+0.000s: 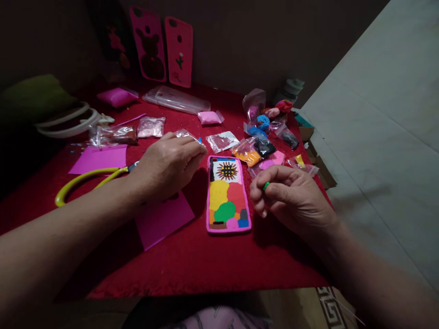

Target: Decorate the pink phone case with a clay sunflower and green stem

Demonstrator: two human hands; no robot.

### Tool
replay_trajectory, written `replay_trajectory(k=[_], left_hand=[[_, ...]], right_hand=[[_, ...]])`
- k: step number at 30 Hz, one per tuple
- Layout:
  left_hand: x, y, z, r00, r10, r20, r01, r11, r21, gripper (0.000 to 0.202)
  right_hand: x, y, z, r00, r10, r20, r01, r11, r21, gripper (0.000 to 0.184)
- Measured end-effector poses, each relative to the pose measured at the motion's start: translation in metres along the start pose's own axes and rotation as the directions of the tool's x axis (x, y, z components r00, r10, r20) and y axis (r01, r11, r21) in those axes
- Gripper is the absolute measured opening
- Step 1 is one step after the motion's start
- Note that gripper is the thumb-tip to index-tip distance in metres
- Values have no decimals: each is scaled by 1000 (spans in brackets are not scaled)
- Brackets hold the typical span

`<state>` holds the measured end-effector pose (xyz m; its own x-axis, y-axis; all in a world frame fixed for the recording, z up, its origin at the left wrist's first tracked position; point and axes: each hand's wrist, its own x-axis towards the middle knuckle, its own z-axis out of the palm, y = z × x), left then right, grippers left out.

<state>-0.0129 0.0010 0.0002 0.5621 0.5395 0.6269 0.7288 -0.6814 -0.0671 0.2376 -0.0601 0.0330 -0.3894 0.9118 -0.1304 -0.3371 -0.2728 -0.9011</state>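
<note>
My right hand (286, 196) is closed, pinching a small piece of green clay (266, 185) between thumb and forefinger, just right of the phone case. Left of the case, my left hand (173, 162) is held palm down with its fingers curled; whatever they hold, if anything, is hidden. A clear plastic packet (187, 134) lies just behind that hand. Between my hands the phone case (227, 196) lies flat, with a pink rim, patches of coloured clay and a sunflower at its top. A purple sheet (164, 224) is partly under my left forearm.
Yellow-handled scissors (65, 189) and another purple sheet (99, 159) lie at left. Several clay packets, such as an orange one (248, 155), crowd the back right. Clear cases (176, 99) lie behind; a pink decorated case (179, 52) leans on the wall. Red cloth (206, 269) covers the table.
</note>
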Motion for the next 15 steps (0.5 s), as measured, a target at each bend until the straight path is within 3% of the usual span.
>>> replay_trajectory(k=[10, 15], left_hand=[[-1, -1, 1, 1000, -26, 16, 26, 1000, 4, 31], [-3, -3, 3, 1000, -9, -9, 9, 1000, -11, 31]], right_hand=[[2, 2, -2, 999, 38, 32, -39, 999, 19, 17], [2, 0, 0, 1000, -11, 28, 10, 999, 37, 25]])
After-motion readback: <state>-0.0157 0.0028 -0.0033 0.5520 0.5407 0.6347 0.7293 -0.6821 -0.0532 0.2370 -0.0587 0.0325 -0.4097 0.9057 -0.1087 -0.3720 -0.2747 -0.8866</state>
